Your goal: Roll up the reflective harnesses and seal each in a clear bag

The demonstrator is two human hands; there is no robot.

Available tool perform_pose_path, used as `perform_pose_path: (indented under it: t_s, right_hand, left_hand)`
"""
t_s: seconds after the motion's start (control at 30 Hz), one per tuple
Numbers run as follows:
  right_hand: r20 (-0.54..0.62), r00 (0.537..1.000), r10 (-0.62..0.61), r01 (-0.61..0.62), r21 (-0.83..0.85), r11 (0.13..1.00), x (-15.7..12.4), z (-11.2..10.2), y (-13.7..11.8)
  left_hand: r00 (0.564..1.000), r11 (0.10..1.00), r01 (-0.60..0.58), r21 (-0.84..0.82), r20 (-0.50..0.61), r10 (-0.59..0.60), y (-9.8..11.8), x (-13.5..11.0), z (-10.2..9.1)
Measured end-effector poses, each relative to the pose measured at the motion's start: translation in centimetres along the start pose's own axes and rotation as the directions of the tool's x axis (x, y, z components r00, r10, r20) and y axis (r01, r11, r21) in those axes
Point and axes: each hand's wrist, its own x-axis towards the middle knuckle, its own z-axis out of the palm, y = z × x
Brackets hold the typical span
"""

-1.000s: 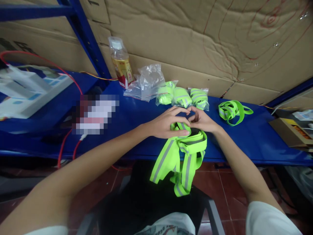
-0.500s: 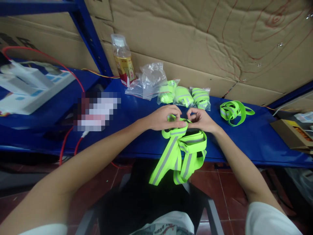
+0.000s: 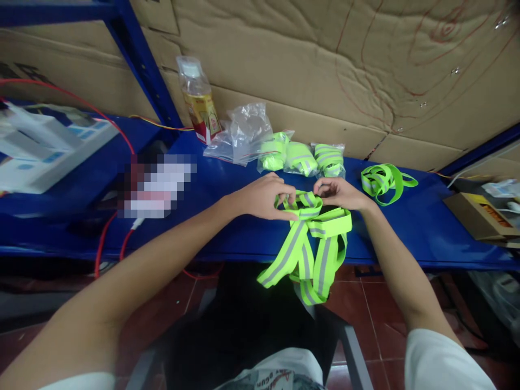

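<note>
Mid-fold on a neon yellow strap with grey reflective stripe. Left hand pinching the strap's upper loops at the worktop front edge, fingers closed on the webbing. Right hand gripping the same bundle from the other side, fingertips curled onto the top fold. Both grips narrow, holding strap. Upper part of the strap gathered into a few loops between the hands, resting on the blue worktop; long tails hanging off the edge down toward the lap.

Step, by judgement: gathering the loose length into a compact coil; only the top portion looks collected, tails not yet taken up.

Next move probably calls for: keeping one pinch fixed on the loops, drawing the hanging tails up, laying each turn flat and stripe-out, no twist. Risk: loops slipping open if either pinch relaxes.

Behind the hands: three bagged straps in a row, an empty clear bag left of them, a drink bottle at the cardboard wall. Loose strap just right of the right hand, apart from it. Small carton at far right.
</note>
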Motion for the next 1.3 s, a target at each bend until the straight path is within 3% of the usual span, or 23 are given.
perform_pose_path:
  t_s: [0.07,0.13,0.2,0.27,0.33,0.4,0.53,0.67,0.77,0.87,0.97,1.03,1.1,1.2,1.3]
  right_hand:
    - [-0.019,1.0,-0.018,0.017,-0.058,0.998,-0.1,-0.1,-0.1]
    - [-0.025,0.998,-0.05,0.046,-0.125,0.991,-0.3,0.1,-0.4]
    - [-0.031,0.993,-0.112,0.106,-0.151,0.983,-0.4,0.5,-0.8]
    - [-0.054,0.98,-0.192,0.184,-0.118,0.976,-0.4,1.1,-1.1]
    - [-0.07,0.964,-0.258,0.25,-0.103,0.963,-0.3,1.7,-1.2]
    - [-0.048,0.947,-0.318,0.307,-0.163,0.938,-0.1,2.1,-1.2]
    - [0.092,0.933,-0.348,0.36,-0.255,0.898,-0.2,1.8,-1.5]
    - [0.302,0.917,-0.26,0.323,-0.181,0.929,-0.7,1.0,-2.0]
    - [0.366,0.911,-0.192,0.293,-0.245,0.924,-1.0,1.3,-1.9]
    - [0.319,0.943,-0.097,0.222,-0.382,0.897,-1.1,2.3,-1.8]
    - [0.201,0.963,-0.18,0.242,-0.345,0.907,-0.9,3.0,-1.7]
    - [0.1,0.952,-0.29,0.305,-0.212,0.928,-0.6,2.9,-1.6]
    - [-0.072,0.939,-0.338,0.335,-0.05,0.941,-0.3,2.5,-1.7]
    - [-0.361,0.902,-0.238,0.322,0.193,0.927,-0.1,1.8,-2.0]
    - [-0.451,0.885,-0.12,0.309,0.375,0.874,0.0,1.2,-2.2]
  left_hand:
    - [0.997,0.997,0.047,-0.065,-0.059,-0.051,-0.8,0.2,0.1]
    - [0.969,0.976,0.108,-0.191,-0.199,-0.146,-1.4,0.4,-0.2]
    - [0.891,0.929,0.141,-0.344,-0.366,-0.271,-1.9,0.6,-0.7]
    - [0.782,0.855,0.154,-0.495,-0.468,-0.412,-2.2,0.8,-1.1]
    - [0.691,0.762,0.141,-0.632,-0.488,-0.532,-2.5,1.1,-1.1]
    - [0.632,0.686,0.087,-0.722,-0.492,-0.599,-2.8,1.4,-1.0]
    - [0.511,0.606,0.006,-0.796,-0.518,-0.686,-3.6,1.8,-1.3]
    - [0.382,0.617,0.047,-0.786,-0.557,-0.738,-4.3,1.8,-2.0]
    - [0.302,0.659,0.047,-0.751,-0.618,-0.726,-4.8,1.7,-2.2]
    - [0.266,0.671,0.028,-0.741,-0.642,-0.72,-5.2,1.6,-2.4]
    - [0.234,0.656,0.015,-0.755,-0.635,-0.736,-5.5,1.4,-2.9]
    - [0.232,0.634,-0.014,-0.773,-0.62,-0.75,-5.7,1.4,-3.3]
    - [0.255,0.603,-0.053,-0.796,-0.595,-0.763,-5.9,1.3,-3.8]
    - [0.289,0.553,-0.099,-0.827,-0.555,-0.78,-5.8,1.2,-4.5]
    - [0.326,0.522,-0.127,-0.843,-0.533,-0.781,-5.5,1.1,-5.2]
